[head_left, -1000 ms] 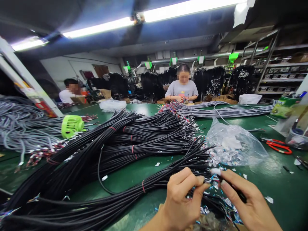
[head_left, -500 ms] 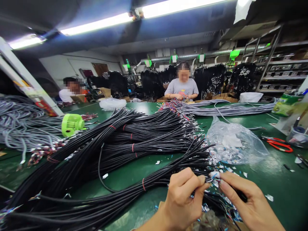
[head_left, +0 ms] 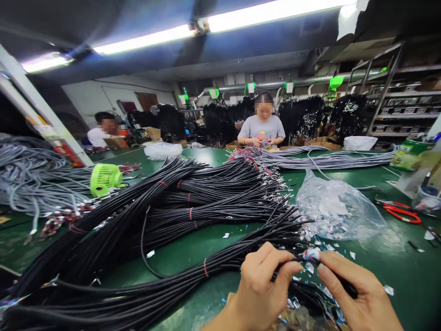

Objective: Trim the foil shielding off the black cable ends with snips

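My left hand (head_left: 263,287) is closed in a pinch on a black cable (head_left: 293,259) near its stripped end. White wrapping with fine blue and red wires (head_left: 312,254) sticks out of that end. The thumb and forefinger of my right hand (head_left: 356,289) press together at the wire end. Something dark sits under my right fingers, too shaded to make out. Left of my hands lies a bundle of black cables (head_left: 179,287) tied with a red band (head_left: 206,267). White and blue scraps are strewn below and around the fingers.
A clear plastic bag of scraps (head_left: 339,207) lies beyond my right hand, with red-handled pliers (head_left: 401,212) farther right. More black cable bundles (head_left: 220,184), a green fan (head_left: 106,179) and grey cables (head_left: 330,160) lie on the green table (head_left: 257,227). A person (head_left: 262,124) sits opposite, another at left.
The coloured wires and white wrapping at the cable end show more openly now between my hands. My right fingertips have shifted slightly right and down. The view has tilted a little.
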Motion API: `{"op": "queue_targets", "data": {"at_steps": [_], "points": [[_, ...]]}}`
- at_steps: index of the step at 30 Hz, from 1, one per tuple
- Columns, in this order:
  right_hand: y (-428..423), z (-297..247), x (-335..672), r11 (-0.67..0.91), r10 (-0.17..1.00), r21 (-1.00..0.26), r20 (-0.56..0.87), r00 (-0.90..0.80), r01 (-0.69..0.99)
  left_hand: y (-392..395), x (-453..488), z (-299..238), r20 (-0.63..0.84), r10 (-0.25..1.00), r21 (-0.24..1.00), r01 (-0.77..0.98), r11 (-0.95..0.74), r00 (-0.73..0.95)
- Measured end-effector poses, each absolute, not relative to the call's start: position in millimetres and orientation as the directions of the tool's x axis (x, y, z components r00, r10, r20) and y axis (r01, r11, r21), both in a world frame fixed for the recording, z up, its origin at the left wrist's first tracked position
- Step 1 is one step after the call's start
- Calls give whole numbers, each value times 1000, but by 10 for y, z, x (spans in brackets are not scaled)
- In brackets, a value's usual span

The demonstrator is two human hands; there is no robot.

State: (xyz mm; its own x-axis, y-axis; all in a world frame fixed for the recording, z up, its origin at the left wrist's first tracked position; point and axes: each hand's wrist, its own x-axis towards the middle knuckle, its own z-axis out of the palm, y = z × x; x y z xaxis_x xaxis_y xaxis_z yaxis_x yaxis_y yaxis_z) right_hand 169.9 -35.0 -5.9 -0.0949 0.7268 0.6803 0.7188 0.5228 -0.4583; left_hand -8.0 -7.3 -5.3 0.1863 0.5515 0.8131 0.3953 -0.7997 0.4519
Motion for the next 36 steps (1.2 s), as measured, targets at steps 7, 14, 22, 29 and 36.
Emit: {"op": "queue_targets", "data": {"at_steps": [7, 14, 22, 29, 36], "points": [[-342, -130, 1764, 538, 732, -458, 670, -123, 707, -78, -61, 39, 559, 780, 722, 298, -624, 281], [-356, -42, 1691, 415, 840, -763, 531, 114, 495, -92, -34, 18, 582, 777, 731, 264, -629, 239], [-435, -8, 1607, 595, 693, -614, 718, 55, 519, -113, 18, -21, 586, 776, 711, 311, -631, 234], [-363, -72, 1683, 635, 680, -528, 729, -83, 563, -144, 30, -48, 583, 769, 682, 355, -639, 264], [-306, -98, 1710, 346, 938, -915, 345, -41, 209, -45, 13, -47, 558, 746, 708, 260, -657, 364]]}}
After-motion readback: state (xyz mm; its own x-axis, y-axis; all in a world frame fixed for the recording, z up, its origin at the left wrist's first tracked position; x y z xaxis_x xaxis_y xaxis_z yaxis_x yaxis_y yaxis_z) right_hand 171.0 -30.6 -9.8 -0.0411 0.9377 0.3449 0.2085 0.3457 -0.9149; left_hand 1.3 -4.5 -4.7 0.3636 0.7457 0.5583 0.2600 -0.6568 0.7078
